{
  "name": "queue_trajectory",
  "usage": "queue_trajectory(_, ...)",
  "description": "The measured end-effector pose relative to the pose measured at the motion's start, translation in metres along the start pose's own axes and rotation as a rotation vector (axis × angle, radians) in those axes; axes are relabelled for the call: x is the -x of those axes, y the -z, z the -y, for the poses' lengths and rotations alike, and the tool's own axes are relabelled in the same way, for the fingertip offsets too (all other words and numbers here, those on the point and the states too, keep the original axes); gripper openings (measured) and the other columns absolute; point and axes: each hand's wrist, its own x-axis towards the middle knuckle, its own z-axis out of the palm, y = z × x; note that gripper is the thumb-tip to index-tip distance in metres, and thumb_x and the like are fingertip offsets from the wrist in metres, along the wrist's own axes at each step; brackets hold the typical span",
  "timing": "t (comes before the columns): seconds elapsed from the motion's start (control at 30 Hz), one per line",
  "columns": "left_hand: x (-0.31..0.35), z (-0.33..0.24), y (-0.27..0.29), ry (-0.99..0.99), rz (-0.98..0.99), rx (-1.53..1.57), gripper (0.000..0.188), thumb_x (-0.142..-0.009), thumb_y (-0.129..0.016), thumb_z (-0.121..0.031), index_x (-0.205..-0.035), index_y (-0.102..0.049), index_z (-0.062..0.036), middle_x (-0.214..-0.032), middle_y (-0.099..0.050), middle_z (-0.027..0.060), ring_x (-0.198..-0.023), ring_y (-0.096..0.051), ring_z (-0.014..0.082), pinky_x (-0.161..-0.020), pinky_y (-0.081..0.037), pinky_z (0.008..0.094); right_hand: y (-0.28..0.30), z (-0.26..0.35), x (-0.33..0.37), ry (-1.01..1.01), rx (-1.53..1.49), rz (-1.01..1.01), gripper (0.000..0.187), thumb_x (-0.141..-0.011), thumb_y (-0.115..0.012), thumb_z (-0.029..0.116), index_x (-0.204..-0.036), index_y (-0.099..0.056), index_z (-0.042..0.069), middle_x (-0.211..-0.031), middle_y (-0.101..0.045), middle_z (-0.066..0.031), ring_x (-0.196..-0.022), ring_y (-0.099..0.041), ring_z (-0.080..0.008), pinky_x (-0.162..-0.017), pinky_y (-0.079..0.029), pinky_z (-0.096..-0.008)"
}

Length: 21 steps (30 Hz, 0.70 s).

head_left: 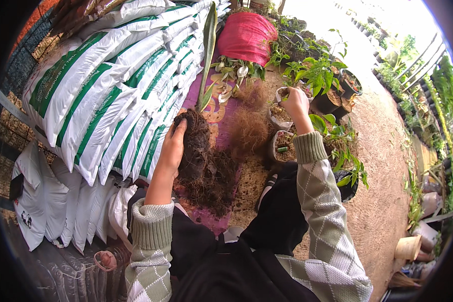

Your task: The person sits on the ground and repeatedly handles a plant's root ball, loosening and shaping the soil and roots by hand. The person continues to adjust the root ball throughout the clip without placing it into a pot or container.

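My left hand is wrapped around the dark root ball of a potted-type plant with long, stiff upright leaves. Below it, loose dark soil and tangled roots lie on a purple patterned mat. My right hand is closed over the mouth of a small white bag; what its fingers pinch is hidden. Just nearer stands a second white bag with brown material and a small green object in it. Fluffy brown fibre lies between my hands.
White sacks with green bands are stacked high at the left. A red bundle with leafy plants below it sits at the far end of the mat. Potted plants crowd beyond my right hand, and a cream pot stands far right.
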Motion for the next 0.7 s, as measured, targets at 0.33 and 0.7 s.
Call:
queue_trajectory(0.33, -0.015, 0.019, 0.007, 0.035, -0.013, -0.002, 0.074, -0.095, -0.051, -0.041, -0.143, -0.027, 0.0082, -0.147, -0.036, 0.0183, -0.136, -0.034, 0.0248, -0.112, -0.024, 0.034, -0.043, -0.027, -0.018, 0.118, -0.262, 0.199, 0.034, -0.07, -0.064, 0.004, -0.103, -0.069, 0.009, -0.1, -0.067, -0.0174, -0.096, -0.064, -0.0326, -0.084, -0.05, -0.0387)
queue_trajectory(0.7, -0.012, 0.015, 0.009, 0.115, 0.169, 0.208, 0.069, -0.095, -0.048, -0.042, -0.142, -0.033, 0.005, -0.147, -0.036, 0.016, -0.138, -0.031, 0.0233, -0.114, -0.02, 0.0353, 0.004, 0.009, 0.008, 0.256, -0.111, 0.223, 0.043, -0.072, -0.07, 0.013, -0.114, -0.066, 0.018, -0.119, -0.061, -0.0154, -0.11, -0.059, -0.0322, -0.094, -0.046, -0.0402)
